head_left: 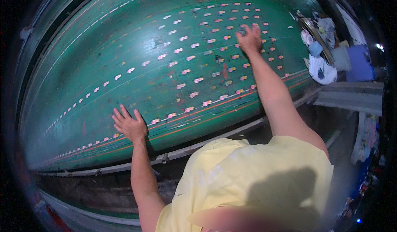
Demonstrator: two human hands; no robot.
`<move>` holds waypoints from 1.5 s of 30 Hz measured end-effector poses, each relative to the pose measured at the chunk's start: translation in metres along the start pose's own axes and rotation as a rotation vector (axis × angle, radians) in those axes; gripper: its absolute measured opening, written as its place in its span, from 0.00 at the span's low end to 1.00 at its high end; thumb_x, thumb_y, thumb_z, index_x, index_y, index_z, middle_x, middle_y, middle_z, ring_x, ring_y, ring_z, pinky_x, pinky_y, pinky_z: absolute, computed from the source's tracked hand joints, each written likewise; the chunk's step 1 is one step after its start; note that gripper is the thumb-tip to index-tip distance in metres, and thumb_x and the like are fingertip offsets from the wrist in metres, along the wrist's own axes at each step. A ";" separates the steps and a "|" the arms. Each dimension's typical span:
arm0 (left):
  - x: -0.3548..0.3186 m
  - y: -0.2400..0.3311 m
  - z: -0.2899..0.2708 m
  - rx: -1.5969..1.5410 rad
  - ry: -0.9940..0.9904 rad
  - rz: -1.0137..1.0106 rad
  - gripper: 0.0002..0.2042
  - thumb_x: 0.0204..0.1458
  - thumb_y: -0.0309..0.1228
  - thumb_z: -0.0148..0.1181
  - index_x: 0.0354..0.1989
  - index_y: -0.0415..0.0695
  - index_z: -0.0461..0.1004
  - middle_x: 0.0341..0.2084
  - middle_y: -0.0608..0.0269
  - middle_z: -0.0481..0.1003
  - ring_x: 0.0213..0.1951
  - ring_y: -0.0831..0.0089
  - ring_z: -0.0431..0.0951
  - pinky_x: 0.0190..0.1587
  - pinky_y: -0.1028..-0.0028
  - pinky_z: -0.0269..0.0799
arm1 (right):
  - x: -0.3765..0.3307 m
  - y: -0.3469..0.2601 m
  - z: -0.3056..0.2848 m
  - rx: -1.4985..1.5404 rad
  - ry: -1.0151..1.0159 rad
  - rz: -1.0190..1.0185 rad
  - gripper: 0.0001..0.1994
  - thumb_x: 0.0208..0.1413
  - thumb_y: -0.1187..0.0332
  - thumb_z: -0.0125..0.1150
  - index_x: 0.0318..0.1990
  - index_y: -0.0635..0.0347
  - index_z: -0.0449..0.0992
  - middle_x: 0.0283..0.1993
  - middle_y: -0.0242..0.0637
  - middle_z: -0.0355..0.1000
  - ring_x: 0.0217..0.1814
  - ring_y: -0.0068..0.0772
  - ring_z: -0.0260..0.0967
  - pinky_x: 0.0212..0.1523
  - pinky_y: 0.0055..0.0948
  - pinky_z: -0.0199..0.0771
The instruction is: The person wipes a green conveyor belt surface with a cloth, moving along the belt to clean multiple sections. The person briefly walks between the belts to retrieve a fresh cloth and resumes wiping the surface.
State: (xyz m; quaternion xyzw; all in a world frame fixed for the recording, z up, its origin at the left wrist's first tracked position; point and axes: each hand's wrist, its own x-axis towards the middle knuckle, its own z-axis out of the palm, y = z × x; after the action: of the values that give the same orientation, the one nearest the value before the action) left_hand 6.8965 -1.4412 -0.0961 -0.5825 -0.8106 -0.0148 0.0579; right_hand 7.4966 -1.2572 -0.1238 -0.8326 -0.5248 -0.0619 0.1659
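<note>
Right hand [249,38] reaches far across the green table [124,58], grip loosely spread, fingers resting flat among small pink-and-white pieces [194,80] laid in rows; nothing pinched. Left hand [129,125] is splayed flat near the front edge, empty, bracing. Pieces look thin, light and flimsy; probably best pinched by an edge. Cloth pile [320,66] sits at the far right.
</note>
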 end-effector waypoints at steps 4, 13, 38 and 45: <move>0.000 0.003 0.000 -0.071 0.017 0.003 0.37 0.71 0.55 0.57 0.85 0.53 0.61 0.86 0.51 0.53 0.85 0.41 0.50 0.82 0.35 0.44 | -0.019 -0.196 0.040 0.291 0.112 -0.393 0.29 0.61 0.39 0.70 0.57 0.51 0.88 0.72 0.57 0.76 0.80 0.61 0.66 0.78 0.58 0.68; 0.005 -0.009 0.013 -0.090 0.081 0.032 0.36 0.71 0.54 0.59 0.84 0.54 0.63 0.86 0.51 0.56 0.85 0.45 0.52 0.83 0.38 0.44 | -0.218 -0.345 -0.027 0.538 -0.457 -1.197 0.35 0.54 0.48 0.75 0.67 0.56 0.82 0.82 0.48 0.68 0.86 0.56 0.60 0.84 0.56 0.60; 0.007 -0.003 0.006 -0.056 0.011 0.075 0.37 0.72 0.48 0.56 0.86 0.51 0.57 0.87 0.49 0.51 0.85 0.40 0.49 0.83 0.38 0.43 | 0.156 -0.011 0.056 -0.035 0.121 -0.160 0.36 0.60 0.39 0.70 0.68 0.55 0.82 0.78 0.55 0.67 0.79 0.58 0.67 0.71 0.58 0.74; 0.007 0.007 -0.004 -0.103 -0.003 0.045 0.38 0.69 0.48 0.59 0.86 0.52 0.58 0.87 0.51 0.52 0.86 0.43 0.49 0.83 0.38 0.42 | 0.046 -0.343 0.085 0.320 -0.127 -0.493 0.33 0.65 0.43 0.65 0.65 0.61 0.83 0.84 0.62 0.60 0.84 0.62 0.60 0.80 0.58 0.63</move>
State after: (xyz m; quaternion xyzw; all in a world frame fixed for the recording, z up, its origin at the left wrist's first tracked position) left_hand 6.9009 -1.4330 -0.0914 -0.6027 -0.7957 -0.0546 0.0269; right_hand 7.2039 -1.0537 -0.1179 -0.6456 -0.7235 0.0356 0.2417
